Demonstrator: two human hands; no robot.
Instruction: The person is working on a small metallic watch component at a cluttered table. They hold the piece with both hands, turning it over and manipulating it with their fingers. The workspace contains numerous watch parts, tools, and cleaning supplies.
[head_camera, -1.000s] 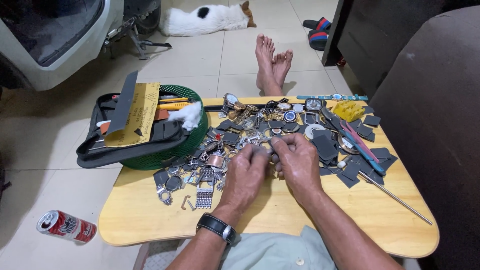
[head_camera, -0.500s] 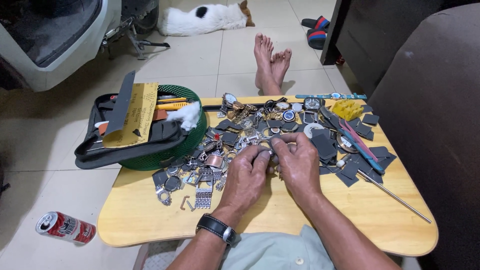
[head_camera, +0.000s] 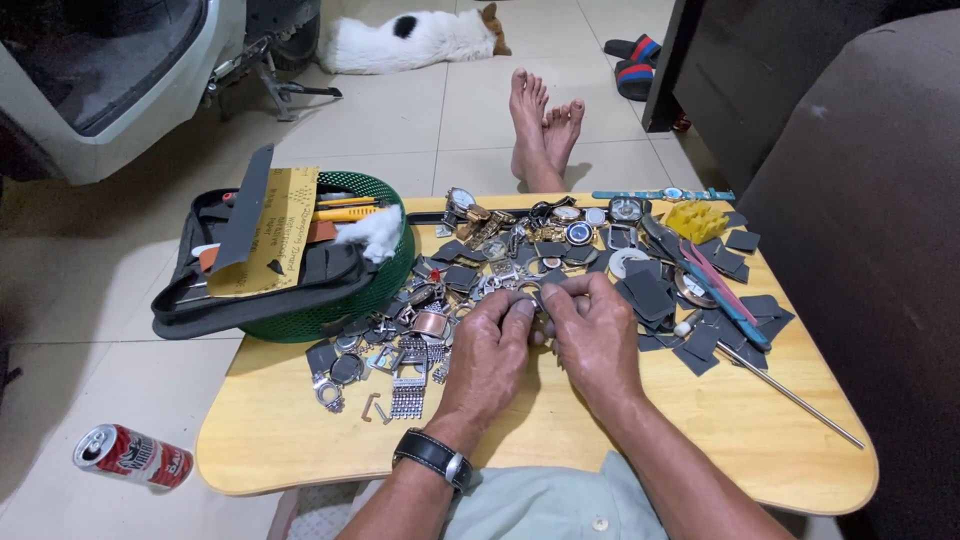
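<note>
Your left hand (head_camera: 487, 352) and right hand (head_camera: 595, 335) meet at the middle of the wooden lap table (head_camera: 300, 440). Fingertips of both are pressed together, pinching a small metal watch part (head_camera: 530, 296) between them; its exact kind is too small to tell. It sits just above the heap of watch parts (head_camera: 480, 270).

- Left wrist: black wristwatch (head_camera: 432, 455).
- Left of your hands: metal mesh watch band (head_camera: 407, 395), lying flat.
- Right of your hands: dark square pads (head_camera: 650, 295), a thin metal rod (head_camera: 790, 393).
- Table's left end: green basket (head_camera: 385, 275) holding a black tool pouch (head_camera: 250, 285).
- Floor, lower left: red drink can (head_camera: 132, 456) on its side.
- Floor, far side: white cat (head_camera: 410, 40), lying.
</note>
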